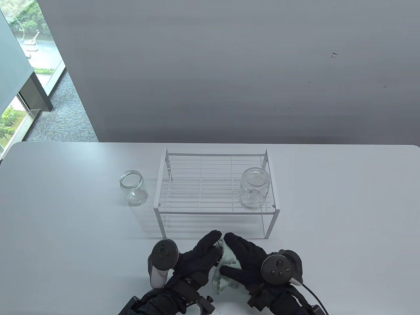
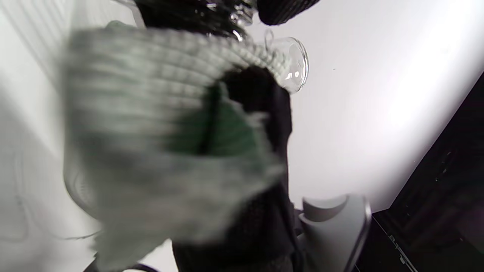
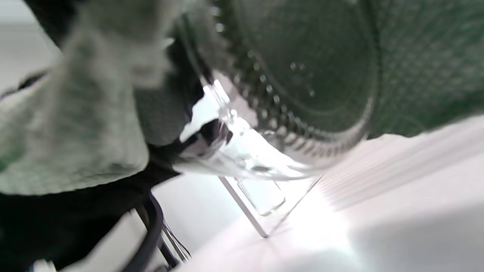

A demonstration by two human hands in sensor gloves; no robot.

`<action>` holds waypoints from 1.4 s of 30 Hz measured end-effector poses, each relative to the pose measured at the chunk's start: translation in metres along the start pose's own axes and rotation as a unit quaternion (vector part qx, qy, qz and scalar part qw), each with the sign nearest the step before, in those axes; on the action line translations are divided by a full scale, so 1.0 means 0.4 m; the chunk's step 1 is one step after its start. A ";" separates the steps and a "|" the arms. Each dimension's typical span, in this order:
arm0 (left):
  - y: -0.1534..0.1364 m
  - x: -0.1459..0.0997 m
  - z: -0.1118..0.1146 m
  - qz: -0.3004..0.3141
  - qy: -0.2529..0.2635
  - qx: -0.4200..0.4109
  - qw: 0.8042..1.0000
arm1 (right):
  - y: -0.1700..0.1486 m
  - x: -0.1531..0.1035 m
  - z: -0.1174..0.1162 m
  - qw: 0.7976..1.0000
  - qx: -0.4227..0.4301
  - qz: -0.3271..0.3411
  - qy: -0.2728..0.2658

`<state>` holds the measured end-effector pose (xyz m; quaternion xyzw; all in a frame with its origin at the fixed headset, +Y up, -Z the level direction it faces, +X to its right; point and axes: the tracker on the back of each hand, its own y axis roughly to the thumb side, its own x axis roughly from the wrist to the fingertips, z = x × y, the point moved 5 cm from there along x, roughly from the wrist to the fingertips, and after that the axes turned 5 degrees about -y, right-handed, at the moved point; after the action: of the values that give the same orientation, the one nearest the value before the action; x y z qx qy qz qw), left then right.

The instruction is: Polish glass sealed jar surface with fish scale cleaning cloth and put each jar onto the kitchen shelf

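Observation:
Near the table's front edge both gloved hands hold a glass jar [image 1: 219, 244] wrapped in a pale green fish scale cloth [image 1: 227, 262]. My left hand [image 1: 200, 255] grips the jar from the left. My right hand [image 1: 243, 259] grips the cloth against the jar from the right. The jar's ribbed base [image 3: 302, 94] fills the right wrist view, with the cloth [image 3: 75, 132] beside it. In the left wrist view the cloth [image 2: 151, 132] hides most of the jar. A second jar [image 1: 254, 193] stands on the white wire shelf [image 1: 210, 210] at its right end. A third jar [image 1: 133, 187] stands on the table left of the shelf.
The shelf's front legs [image 1: 162, 226] stand just beyond my hands. The loose jar [image 2: 293, 68] on the table also shows past the cloth in the left wrist view. A grey wall rises behind the white table [image 1: 344, 213], with a window at far left.

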<state>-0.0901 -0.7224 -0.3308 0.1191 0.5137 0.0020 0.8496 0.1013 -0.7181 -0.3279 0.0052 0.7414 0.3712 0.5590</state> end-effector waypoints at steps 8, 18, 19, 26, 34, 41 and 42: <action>-0.039 -0.015 -0.035 -0.017 0.042 -0.128 0.991 | -0.088 -0.026 0.001 0.958 0.254 -0.112 -0.072; -0.016 -0.016 -0.027 0.030 0.046 -0.177 0.983 | -0.095 -0.046 -0.043 0.884 0.421 -0.171 -0.110; -0.012 -0.012 -0.021 0.029 0.033 -0.177 0.983 | -0.095 -0.047 -0.035 0.882 0.420 -0.171 -0.128; 0.020 -0.002 0.040 0.042 -0.031 -0.104 0.993 | -0.104 -0.061 -0.006 0.876 0.404 -0.171 -0.201; 0.008 -0.002 0.024 0.054 -0.018 -0.140 0.988 | -0.068 -0.044 -0.100 0.880 0.437 -0.170 -0.078; 0.002 0.002 0.038 0.043 -0.032 -0.146 0.988 | -0.076 -0.045 -0.084 0.901 0.392 -0.158 -0.095; 0.002 0.002 0.040 0.041 -0.032 -0.142 0.988 | -0.080 -0.046 -0.072 0.902 0.388 -0.155 -0.107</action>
<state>-0.0758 -0.7246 -0.3242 0.0179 0.4754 0.1061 0.8732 0.0972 -0.7648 -0.3275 0.1463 0.7538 -0.0403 0.6393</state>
